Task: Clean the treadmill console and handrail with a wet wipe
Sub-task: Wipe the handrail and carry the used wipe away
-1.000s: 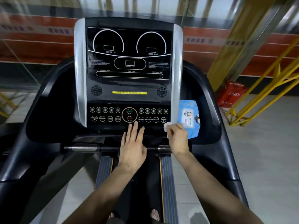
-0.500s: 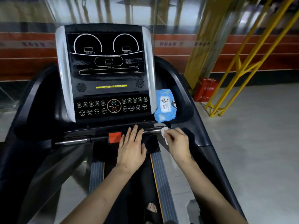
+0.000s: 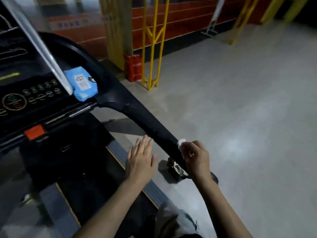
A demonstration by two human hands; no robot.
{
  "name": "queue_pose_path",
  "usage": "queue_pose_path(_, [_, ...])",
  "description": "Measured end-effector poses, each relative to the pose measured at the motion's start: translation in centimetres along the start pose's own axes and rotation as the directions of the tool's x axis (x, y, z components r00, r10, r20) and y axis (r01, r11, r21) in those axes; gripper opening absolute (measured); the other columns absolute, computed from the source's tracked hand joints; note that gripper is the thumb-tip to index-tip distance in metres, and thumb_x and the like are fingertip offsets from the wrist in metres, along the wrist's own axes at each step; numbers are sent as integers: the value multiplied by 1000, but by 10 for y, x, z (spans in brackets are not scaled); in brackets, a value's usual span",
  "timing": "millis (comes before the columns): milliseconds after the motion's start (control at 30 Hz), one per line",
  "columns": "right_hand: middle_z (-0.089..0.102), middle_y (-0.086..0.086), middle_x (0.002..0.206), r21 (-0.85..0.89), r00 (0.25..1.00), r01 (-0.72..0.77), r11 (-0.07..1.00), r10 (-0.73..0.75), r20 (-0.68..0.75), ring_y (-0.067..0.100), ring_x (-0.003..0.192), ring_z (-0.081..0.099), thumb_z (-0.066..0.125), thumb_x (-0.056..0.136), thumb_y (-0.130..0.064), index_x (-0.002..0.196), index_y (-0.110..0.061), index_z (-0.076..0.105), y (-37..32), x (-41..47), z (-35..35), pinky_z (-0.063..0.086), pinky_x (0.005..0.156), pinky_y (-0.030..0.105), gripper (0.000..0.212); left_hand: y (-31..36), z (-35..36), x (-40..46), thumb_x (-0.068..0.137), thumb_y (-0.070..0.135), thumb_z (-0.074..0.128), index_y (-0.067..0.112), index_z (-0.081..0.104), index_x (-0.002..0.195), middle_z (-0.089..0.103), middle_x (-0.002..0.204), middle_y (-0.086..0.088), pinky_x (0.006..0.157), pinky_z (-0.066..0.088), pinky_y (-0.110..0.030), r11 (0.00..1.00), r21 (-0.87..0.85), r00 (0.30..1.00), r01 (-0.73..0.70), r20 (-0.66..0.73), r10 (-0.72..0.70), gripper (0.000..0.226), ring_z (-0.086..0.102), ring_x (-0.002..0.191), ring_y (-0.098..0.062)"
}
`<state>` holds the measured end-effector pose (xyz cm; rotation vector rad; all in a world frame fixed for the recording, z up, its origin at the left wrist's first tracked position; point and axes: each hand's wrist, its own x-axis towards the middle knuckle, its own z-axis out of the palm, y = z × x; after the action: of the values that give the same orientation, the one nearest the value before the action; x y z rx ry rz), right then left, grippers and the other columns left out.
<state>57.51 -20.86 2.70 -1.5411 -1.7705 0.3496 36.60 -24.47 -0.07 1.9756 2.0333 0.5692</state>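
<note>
The right hand [image 3: 197,157] curls around the lower end of the right handrail [image 3: 151,124], fingers wrapped over a white wipe [image 3: 181,142] that shows as a small bunched corner at the knuckles, pressed to the black rail. The left hand [image 3: 139,162] hovers flat with straight fingers, holding nothing, just inboard of the rail above the deck edge. The step in hand looks to be wiping the rail, and doing it well probably means keeping the wipe wrapped round the full girth so the underside gets cleaned too, then drawing it in one long stroke up toward the console [image 3: 32,93] rather than dabbing. The wipe seems balled up (more of it spread under the palm would cover more surface). The free hand could steady the body on the frame. The blue pack [image 3: 83,84] sits in the tray beside the console, within reach should a fresh wipe be needed.
</note>
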Motion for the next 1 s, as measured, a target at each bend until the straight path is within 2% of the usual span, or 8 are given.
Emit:
queue_pose_path(100, [54,-4,76,-20,992,-96,995,94,-79,11,62,56,78,89,-13,82,-20,74,46,-26,-46,46,62,23,10,49,21,-8,109,41,35,25,21,166,10,176,2,129,18,-46,996,17,988,-88,125,85,60,7,162,-18])
queue_pose_path(200, [55,-5,75,10,973,-171,985,170,-155,10,65,59,77,90,-15,80,-22,73,84,-47,-81,47,63,27,13,89,38,-13,111,42,29,26,13,167,0,176,5,131,10,-44,989,28,974,-144,180,137,60,-3,162,-16])
queue_pose_path(300, [55,-8,76,30,959,-236,971,238,-156,8,68,60,76,91,-17,80,-23,73,117,-67,-112,45,64,19,13,132,64,-19,111,44,28,24,15,167,5,176,4,131,8,-43,983,20,960,-185,217,176,61,-1,162,-17])
queue_pose_path(433, [54,-7,77,21,950,-264,964,264,-166,10,67,59,76,92,-22,83,-23,73,171,-80,-158,45,61,22,10,204,107,-20,111,42,30,23,17,167,8,176,4,131,3,-41,972,2,945,-233,236,226,61,1,162,-17])
queue_pose_path(567, [52,-10,77,-14,954,-256,967,250,-168,8,66,57,76,91,-17,84,-23,72,235,-84,-216,41,61,17,10,288,157,-19,110,41,32,24,15,167,7,176,3,131,5,-40,980,13,945,-198,267,187,62,1,162,-17])
queue_pose_path(667, [52,-9,77,-33,963,-226,974,218,-161,8,64,56,76,91,-17,85,-22,72,279,-87,-253,44,59,20,9,339,190,-19,110,40,34,23,15,166,9,176,1,130,5,-40,984,-2,947,-181,271,174,62,3,162,-18])
queue_pose_path(800, [51,-9,77,-39,969,-210,977,202,-144,9,63,54,76,92,-19,84,-22,71,327,-79,-277,39,58,15,10,365,217,-18,109,40,36,22,19,166,12,176,0,130,10,-42,990,25,950,-142,284,129,62,6,162,-20])
queue_pose_path(1000, [51,-6,77,-31,981,-174,984,170,-90,11,61,52,75,92,-20,87,-21,72,370,-51,-275,43,57,24,6,377,245,5,108,38,43,20,30,163,23,173,-3,128,18,-46,998,44,967,-36,253,24,59,17,161,-25])
